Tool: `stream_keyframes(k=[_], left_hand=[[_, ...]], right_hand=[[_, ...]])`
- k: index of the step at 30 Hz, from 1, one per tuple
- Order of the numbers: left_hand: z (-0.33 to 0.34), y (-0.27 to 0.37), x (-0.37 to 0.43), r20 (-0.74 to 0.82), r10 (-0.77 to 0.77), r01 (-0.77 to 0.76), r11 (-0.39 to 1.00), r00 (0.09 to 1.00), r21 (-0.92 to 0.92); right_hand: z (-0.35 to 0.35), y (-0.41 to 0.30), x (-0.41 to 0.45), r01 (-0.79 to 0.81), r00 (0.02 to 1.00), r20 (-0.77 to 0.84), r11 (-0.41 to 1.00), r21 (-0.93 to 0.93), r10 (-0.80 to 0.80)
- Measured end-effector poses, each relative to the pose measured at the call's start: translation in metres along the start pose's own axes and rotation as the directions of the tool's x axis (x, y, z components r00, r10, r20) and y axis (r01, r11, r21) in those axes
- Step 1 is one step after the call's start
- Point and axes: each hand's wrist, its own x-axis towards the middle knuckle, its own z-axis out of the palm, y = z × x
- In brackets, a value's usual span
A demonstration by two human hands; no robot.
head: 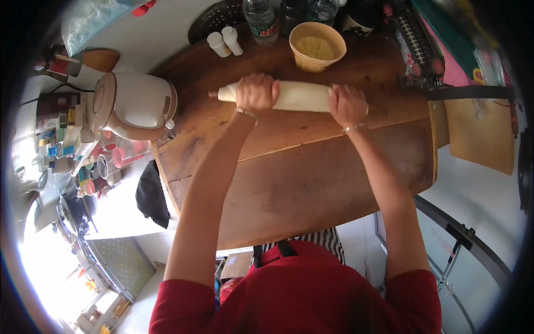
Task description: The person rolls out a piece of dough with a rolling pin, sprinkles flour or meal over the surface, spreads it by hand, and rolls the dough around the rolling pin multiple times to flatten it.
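Observation:
A pale sheet of dough point(303, 97) is wrapped around a wooden rolling pin point(213, 94), whose tip sticks out at the left. The roll lies across the far half of a dark wooden tabletop point(283, 179). Curled over its left part is my left hand point(257, 92). My right hand point(347, 105) grips the roll near its right end, and both hands are slightly blurred. Just beyond the roll stands a cream-coloured tub point(318, 64) with yellowish flour or meal inside. How the dough sits beneath my palms is hidden.
Two small white bottles point(225, 41) and a clear plastic bottle point(260, 23) stand along the back. At the left are a white-and-beige kitchen appliance point(137, 104), plastic containers point(125, 156) and a black cloth point(153, 194). A wooden board point(479, 133) is at the right.

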Motion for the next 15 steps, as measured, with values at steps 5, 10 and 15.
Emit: stream_keyframes(k=[5, 10, 15], left_hand=[[0.01, -0.005, 0.0, -0.026, -0.028, 0.029, 0.999, 0.999, 0.041], [-0.041, 0.016, -0.144, 0.015, 0.257, -0.253, 0.959, 0.966, -0.13], [-0.02, -0.023, -0.021, 0.332, 0.14, -0.126, 0.99, 0.933, -0.066]], right_hand=[[-0.003, -0.002, -0.006, -0.146, 0.977, 0.167, 0.987, 0.07, 0.133], [-0.063, -0.06, -0.132, -0.005, 0.992, 0.121, 0.964, 0.267, -0.028], [-0.043, -0.019, -0.048, -0.158, 0.958, 0.255, 0.983, 0.093, 0.13]])
